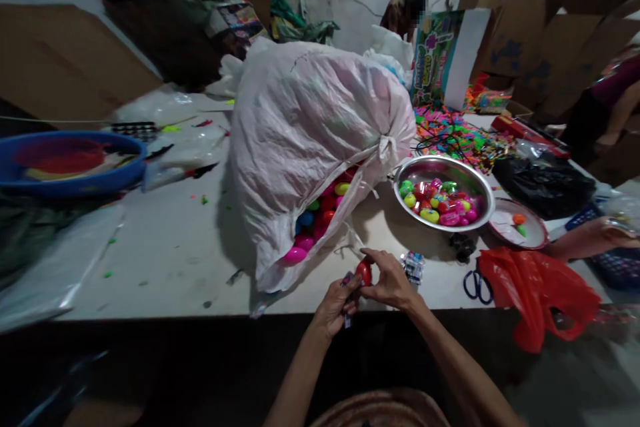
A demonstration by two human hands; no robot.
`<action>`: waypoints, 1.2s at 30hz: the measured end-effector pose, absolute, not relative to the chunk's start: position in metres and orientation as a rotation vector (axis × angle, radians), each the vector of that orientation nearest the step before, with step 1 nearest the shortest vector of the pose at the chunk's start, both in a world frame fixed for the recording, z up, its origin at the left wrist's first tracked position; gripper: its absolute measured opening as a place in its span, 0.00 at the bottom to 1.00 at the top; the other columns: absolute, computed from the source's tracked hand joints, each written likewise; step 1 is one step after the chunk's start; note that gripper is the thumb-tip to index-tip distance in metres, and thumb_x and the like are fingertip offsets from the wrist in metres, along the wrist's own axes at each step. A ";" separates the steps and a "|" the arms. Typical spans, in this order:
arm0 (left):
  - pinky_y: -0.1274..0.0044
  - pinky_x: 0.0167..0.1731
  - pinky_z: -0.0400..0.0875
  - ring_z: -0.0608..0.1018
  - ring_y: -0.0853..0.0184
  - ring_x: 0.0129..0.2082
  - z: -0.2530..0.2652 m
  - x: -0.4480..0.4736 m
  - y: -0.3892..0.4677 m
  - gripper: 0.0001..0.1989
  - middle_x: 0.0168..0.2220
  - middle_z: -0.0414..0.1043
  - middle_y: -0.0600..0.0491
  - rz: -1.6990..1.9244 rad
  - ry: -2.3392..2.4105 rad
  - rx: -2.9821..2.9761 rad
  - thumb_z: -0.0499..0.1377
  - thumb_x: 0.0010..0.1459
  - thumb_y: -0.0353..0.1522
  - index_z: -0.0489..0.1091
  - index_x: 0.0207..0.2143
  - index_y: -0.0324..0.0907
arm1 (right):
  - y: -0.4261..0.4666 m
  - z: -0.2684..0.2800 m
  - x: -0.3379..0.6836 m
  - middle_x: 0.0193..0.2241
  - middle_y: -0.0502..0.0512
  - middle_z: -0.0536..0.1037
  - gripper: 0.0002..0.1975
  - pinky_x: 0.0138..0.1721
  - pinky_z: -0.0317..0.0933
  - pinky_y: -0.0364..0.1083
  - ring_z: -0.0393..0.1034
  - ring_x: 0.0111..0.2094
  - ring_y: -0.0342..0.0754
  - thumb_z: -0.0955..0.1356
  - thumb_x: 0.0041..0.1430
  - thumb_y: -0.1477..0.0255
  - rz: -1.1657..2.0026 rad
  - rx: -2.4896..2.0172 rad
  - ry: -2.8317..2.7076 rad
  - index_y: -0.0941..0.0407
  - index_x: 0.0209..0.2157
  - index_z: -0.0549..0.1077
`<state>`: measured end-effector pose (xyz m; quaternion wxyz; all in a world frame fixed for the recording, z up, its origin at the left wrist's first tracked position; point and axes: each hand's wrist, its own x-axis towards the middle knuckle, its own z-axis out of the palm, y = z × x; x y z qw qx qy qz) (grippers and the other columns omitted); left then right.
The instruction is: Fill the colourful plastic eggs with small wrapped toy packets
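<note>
Near the table's front edge, my right hand (393, 280) pinches a red plastic egg (365, 272) between thumb and fingers. My left hand (336, 307) is closed on a small printed strip (348, 321), its fingertips close against the egg. Just beyond my hands, a big white woven sack (310, 107) lies on its side, with colored plastic eggs (305, 240) showing at its open slit. A steel bowl (487, 217) of shiny, multicolored eggs stands to the right. Beside my right hand lies a small printed sheet (413, 268).
Scissors (479, 287) and a red plastic bag (537, 290) lie at the front right, near a plate (537, 237) and another person's arm (580, 238). Small colorful pieces (460, 137) are heaped behind the bowl. A blue basin (75, 183) sits at the left.
</note>
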<state>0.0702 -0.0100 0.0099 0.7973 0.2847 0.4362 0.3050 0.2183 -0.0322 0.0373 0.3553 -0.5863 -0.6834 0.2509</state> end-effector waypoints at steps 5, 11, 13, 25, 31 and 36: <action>0.85 0.09 0.48 0.51 0.82 0.10 0.013 0.072 0.001 0.19 0.18 0.64 0.59 0.743 0.922 0.533 0.66 0.41 0.43 0.68 0.27 0.37 | -0.007 0.052 0.253 0.42 0.55 0.74 0.35 0.44 0.59 0.50 0.68 0.41 0.53 0.73 0.41 0.65 0.610 -1.569 -1.783 0.52 0.53 0.64; 0.81 0.16 0.62 0.65 0.78 0.15 0.014 0.040 0.000 0.07 0.33 0.74 0.43 0.900 0.939 0.264 0.56 0.43 0.24 0.70 0.28 0.35 | 0.033 0.112 0.366 0.44 0.69 0.70 0.28 0.45 0.55 0.57 0.63 0.45 0.63 0.68 0.48 0.63 -0.105 -2.152 -1.433 0.62 0.50 0.66; 0.79 0.20 0.66 0.69 0.74 0.18 0.011 0.026 -0.006 0.10 0.32 0.74 0.43 0.946 0.958 0.190 0.54 0.41 0.21 0.70 0.28 0.35 | 0.046 0.110 0.368 0.48 0.71 0.67 0.32 0.46 0.53 0.59 0.59 0.48 0.65 0.68 0.48 0.60 -0.254 -2.159 -1.352 0.63 0.52 0.63; 0.79 0.25 0.70 0.75 0.70 0.23 0.015 -0.027 -0.011 0.18 0.26 0.75 0.51 1.339 1.268 0.415 0.71 0.33 0.31 0.72 0.30 0.35 | 0.089 0.029 0.062 0.44 0.61 0.71 0.11 0.35 0.59 0.46 0.68 0.39 0.51 0.61 0.56 0.77 0.369 -1.529 -2.416 0.58 0.39 0.71; 0.78 0.24 0.69 0.74 0.70 0.22 0.001 -0.037 -0.012 0.21 0.24 0.73 0.53 1.390 1.407 0.477 0.71 0.31 0.34 0.72 0.30 0.35 | 0.086 0.025 0.077 0.47 0.61 0.68 0.16 0.36 0.61 0.48 0.68 0.39 0.52 0.65 0.52 0.74 0.424 -1.588 -2.320 0.58 0.44 0.66; 0.78 0.27 0.68 0.74 0.70 0.24 -0.006 -0.023 -0.007 0.18 0.24 0.73 0.54 1.429 1.358 0.484 0.71 0.32 0.33 0.71 0.28 0.36 | 0.054 0.038 0.124 0.33 0.55 0.73 0.13 0.32 0.64 0.47 0.69 0.30 0.47 0.67 0.48 0.69 1.185 -1.369 -1.472 0.58 0.37 0.66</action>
